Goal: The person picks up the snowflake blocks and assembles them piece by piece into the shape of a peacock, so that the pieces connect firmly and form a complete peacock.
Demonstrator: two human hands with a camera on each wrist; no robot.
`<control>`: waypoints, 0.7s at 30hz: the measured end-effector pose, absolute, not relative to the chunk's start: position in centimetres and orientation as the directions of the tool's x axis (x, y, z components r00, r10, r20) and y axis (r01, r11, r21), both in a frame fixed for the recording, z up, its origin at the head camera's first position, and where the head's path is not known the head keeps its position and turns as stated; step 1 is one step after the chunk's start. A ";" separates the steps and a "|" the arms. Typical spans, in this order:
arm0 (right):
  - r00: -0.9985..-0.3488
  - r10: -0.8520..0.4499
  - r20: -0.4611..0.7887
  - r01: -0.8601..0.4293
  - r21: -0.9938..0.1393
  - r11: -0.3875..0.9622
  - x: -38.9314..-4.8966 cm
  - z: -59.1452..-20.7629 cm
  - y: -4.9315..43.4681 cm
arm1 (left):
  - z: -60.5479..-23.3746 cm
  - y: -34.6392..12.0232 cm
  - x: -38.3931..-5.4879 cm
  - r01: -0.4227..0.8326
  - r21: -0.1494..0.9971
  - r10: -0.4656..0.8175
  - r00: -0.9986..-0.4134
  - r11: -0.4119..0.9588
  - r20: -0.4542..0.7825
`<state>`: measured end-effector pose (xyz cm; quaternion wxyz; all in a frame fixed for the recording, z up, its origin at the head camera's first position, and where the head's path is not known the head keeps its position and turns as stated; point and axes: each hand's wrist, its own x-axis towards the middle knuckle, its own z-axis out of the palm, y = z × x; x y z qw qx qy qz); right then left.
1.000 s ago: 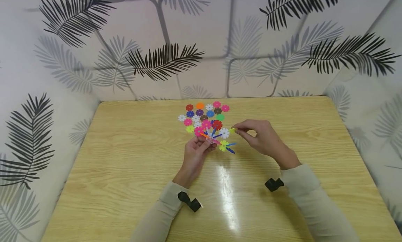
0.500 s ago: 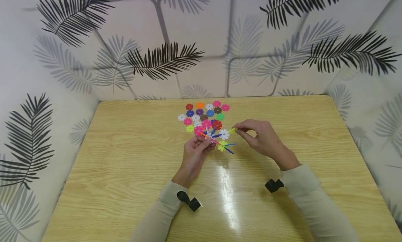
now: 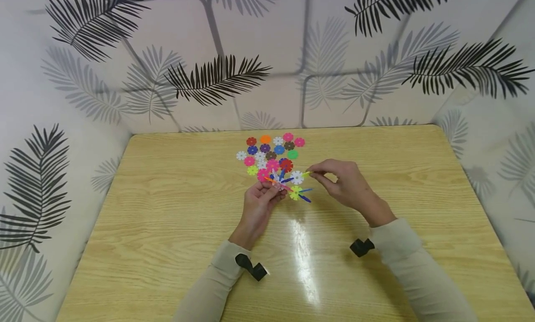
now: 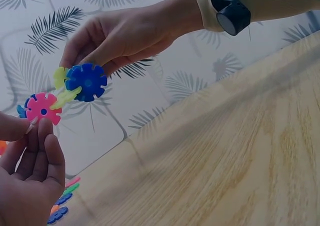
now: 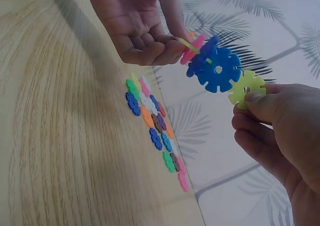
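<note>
While the left hand (image 3: 257, 207) pinches the joined discs (image 3: 295, 192) at the centre of the head view, the right hand (image 3: 344, 182), right of centre, pinches a yellow disc (image 3: 307, 173) between thumb and fingers. Loose discs (image 3: 270, 155), assorted colours: flat on the table (image 3: 167, 210), above the left hand. Left wrist view: pink disc (image 4: 37, 107), left edge, at the left fingertips; dark blue disc (image 4: 86, 82), upper left, below the right hand. Right wrist view: yellow disc, right of centre, meeting a blue disc (image 5: 226, 80); whether slotted, cannot tell.
</note>
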<state>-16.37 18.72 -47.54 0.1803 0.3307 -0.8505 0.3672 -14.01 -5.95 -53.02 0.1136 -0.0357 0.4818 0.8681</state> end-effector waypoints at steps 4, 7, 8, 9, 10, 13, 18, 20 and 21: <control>-0.694 -0.448 0.564 -0.717 -0.481 0.505 -16.5 -47.5 18.4 | -53.1 -5.8 -13.9 -0.222 0.833 0.150 -0.974 -0.507 -0.169; -0.683 -0.456 0.571 -0.728 -0.473 0.497 -16.8 -47.3 18.3 | -53.2 -5.8 -13.9 -0.231 0.837 0.156 -0.972 -0.496 -0.176; -0.683 -0.459 0.569 -0.728 -0.474 0.495 -16.9 -47.2 18.3 | -53.2 -5.8 -13.9 -0.233 0.837 0.156 -0.972 -0.495 -0.178; -0.684 -0.460 0.566 -0.727 -0.480 0.491 -17.0 -47.2 18.4 | -53.3 -5.8 -13.9 -0.233 0.836 0.156 -0.971 -0.496 -0.178; -0.689 -0.460 0.560 -0.723 -0.489 0.488 -17.1 -47.1 18.4 | -53.3 -5.8 -13.9 -0.234 0.835 0.159 -0.971 -0.498 -0.177; -0.724 -0.443 0.529 -0.689 -0.544 0.479 -17.7 -47.1 18.6 | -53.3 -6.0 -14.1 -0.231 0.834 0.164 -0.972 -0.501 -0.171; -0.841 -0.353 0.411 -0.539 -0.700 0.469 -19.0 -48.0 18.7 | -53.4 -6.2 -14.4 -0.245 0.811 0.171 -0.969 -0.532 -0.180; -0.885 -0.322 0.337 -0.460 -0.745 0.483 -19.9 -48.7 18.5 | -53.5 -6.3 -14.4 -0.247 0.797 0.163 -0.969 -0.550 -0.188; -0.902 -0.313 0.297 -0.422 -0.760 0.494 -20.4 -49.2 18.3 | -53.6 -6.3 -14.5 -0.247 0.791 0.157 -0.969 -0.559 -0.192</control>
